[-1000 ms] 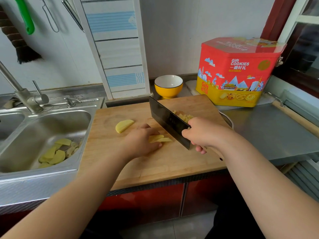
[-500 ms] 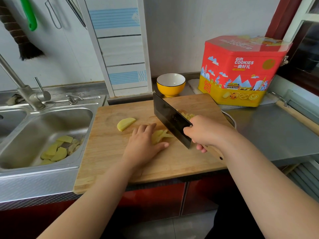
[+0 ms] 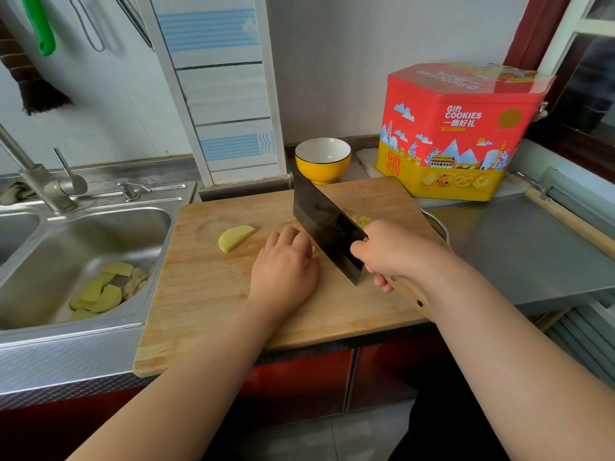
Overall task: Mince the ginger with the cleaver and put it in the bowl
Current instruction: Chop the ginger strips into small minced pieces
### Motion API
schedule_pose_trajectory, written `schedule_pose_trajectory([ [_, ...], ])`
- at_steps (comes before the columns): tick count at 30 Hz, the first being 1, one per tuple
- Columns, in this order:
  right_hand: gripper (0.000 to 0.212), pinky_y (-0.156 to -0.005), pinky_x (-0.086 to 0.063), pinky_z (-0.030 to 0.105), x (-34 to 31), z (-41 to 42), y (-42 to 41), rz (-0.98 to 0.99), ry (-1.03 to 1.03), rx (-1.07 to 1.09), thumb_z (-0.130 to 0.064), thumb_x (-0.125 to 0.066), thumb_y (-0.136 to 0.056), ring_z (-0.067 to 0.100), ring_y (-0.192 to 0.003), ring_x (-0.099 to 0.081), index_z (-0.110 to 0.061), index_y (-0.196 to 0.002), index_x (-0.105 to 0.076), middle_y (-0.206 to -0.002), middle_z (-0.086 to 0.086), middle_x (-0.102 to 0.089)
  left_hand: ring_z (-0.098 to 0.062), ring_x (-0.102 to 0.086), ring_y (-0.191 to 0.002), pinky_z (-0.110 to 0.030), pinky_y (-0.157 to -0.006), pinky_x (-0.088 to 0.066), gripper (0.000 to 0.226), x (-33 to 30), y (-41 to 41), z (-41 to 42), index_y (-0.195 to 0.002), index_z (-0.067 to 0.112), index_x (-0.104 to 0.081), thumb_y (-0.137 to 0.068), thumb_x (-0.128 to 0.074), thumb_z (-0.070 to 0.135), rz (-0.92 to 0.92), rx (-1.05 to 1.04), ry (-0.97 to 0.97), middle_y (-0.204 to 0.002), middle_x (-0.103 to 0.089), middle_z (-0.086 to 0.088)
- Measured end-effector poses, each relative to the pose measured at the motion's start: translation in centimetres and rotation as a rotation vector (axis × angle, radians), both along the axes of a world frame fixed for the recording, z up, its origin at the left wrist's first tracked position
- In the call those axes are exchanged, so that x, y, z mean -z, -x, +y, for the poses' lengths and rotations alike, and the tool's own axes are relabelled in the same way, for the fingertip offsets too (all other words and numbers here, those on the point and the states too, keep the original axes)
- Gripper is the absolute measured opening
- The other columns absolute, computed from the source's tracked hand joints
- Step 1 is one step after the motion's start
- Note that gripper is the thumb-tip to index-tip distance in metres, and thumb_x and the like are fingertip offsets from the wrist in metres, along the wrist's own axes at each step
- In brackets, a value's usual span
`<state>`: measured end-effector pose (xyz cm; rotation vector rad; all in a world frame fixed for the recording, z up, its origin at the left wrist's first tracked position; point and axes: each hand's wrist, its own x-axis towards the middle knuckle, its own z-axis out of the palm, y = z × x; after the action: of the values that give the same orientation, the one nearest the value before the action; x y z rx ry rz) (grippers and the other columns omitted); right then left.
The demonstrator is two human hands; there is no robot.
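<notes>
Two bare hands on grainy wooden board (image 3: 206, 294), right hand (image 3: 389, 252) fingers gripping dark rectangular cleaver (image 3: 324, 224), left hand (image 3: 283, 267) curled (pinning ginger).

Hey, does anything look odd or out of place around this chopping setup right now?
Yes: yellow slices lie in the bottom of the sink, off the cutting board. The board's left edge also overhangs the sink rim. On the board, one slice sits apart from the chopped pile behind the cleaver.

Matt, grainy wooden cutting board (image 3: 206, 294); dark, faintly glossy metal cleaver (image 3: 324, 224) blade; brushed steel sink (image 3: 100, 227); glossy glazed bowl (image 3: 322, 164); shiny printed cookie tin (image 3: 462, 134).
</notes>
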<state>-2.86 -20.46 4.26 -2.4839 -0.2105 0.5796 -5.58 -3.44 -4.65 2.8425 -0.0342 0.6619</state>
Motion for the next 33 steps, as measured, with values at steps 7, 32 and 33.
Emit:
schedule_pose_trajectory([
  [7,0.048,-0.056,-0.055,0.03,-0.5,0.3,0.0,-0.029,0.063,-0.061,-0.026,-0.04,-0.101,0.02,-0.06,-0.06,-0.008,-0.146,-0.036,-0.083,0.014,-0.064,-0.018,-0.043,-0.115,-0.031,-0.097,-0.039,0.054,1.2,1.2,1.2,-0.129,0.021,-0.039,-0.086,-0.055,0.05,0.119,0.03,0.179,-0.125,-0.044,0.001],
  [32,0.042,-0.046,-0.044,0.026,-1.5,1.0,1.6,-0.068,0.111,-0.134,-0.021,-0.042,-0.1,0.02,-0.052,-0.053,-0.007,-0.14,-0.042,-0.075,0.012,-0.057,-0.011,-0.045,-0.11,-0.025,-0.092,-0.04,0.047,1.0,2.5,3.2,-0.111,0.025,-0.051,-0.076,-0.073,0.047,0.105,0.194,0.287,-0.122,-0.044,0.007],
  [33,0.044,-0.047,-0.045,0.026,-1.4,1.0,1.6,-0.063,0.103,-0.132,-0.021,-0.042,-0.101,0.02,-0.053,-0.054,-0.007,-0.142,-0.041,-0.076,0.013,-0.058,-0.012,-0.042,-0.111,-0.026,-0.093,-0.038,0.05,1.0,2.5,3.3,-0.108,0.026,-0.048,-0.073,-0.074,0.051,0.123,0.203,0.309,-0.121,-0.041,0.007],
])
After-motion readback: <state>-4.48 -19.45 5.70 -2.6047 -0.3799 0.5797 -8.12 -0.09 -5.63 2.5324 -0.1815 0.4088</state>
